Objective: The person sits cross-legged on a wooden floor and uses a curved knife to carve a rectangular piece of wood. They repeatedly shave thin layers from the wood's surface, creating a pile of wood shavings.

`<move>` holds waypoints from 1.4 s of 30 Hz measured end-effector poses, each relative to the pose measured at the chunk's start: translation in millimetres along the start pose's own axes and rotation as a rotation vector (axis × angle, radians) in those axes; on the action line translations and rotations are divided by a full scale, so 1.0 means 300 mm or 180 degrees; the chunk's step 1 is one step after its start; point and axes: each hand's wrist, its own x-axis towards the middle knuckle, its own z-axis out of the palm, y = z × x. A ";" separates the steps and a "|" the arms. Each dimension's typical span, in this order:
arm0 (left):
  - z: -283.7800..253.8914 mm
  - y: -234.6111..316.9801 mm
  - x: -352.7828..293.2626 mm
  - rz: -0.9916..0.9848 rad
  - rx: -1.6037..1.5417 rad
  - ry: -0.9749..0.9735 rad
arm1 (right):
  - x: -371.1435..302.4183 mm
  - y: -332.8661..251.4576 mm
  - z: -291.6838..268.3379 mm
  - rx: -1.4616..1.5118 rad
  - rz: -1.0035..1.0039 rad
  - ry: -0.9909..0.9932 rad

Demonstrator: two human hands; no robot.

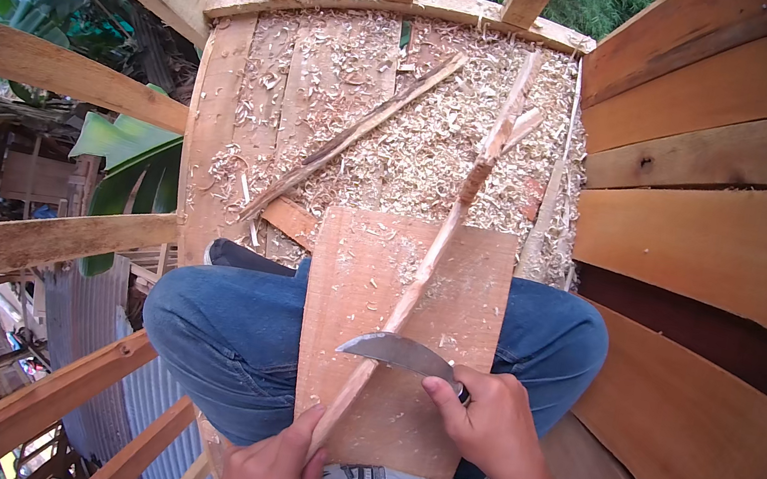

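Observation:
A long peeled stick with a fork near its far end runs from my lap out over the floor. My left hand is closed around its near end. In my right hand is a knife with a curved blade and a dark handle. The blade lies across the stick, its tip pointing left. Beneath both, a flat wooden board rests over my crossed legs, with a few shavings on it. Most of the knife handle is hidden in my fingers.
Wood shavings cover much of the plank floor. Another stick and a small wood block lie ahead to the left. A plank wall stands at right; slatted railings bound the left and far sides, with a drop beyond.

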 end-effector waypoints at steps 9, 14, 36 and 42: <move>-0.007 0.007 0.002 0.0019 0.0045 -0.0023 | 0.033 0.053 0.009 -0.0383 -0.0238 0.0817; -0.003 0.005 0.009 0.0041 -0.0054 -0.0014 | 0.005 0.023 0.009 0.1221 0.0192 -0.0740; -0.033 0.023 0.025 -0.0437 -0.0017 -0.0412 | 0.006 0.013 0.037 0.0973 0.0148 -0.0572; -0.041 0.027 0.037 -0.0431 -0.0007 -0.0383 | 0.025 0.021 0.076 0.0142 -0.0165 0.0494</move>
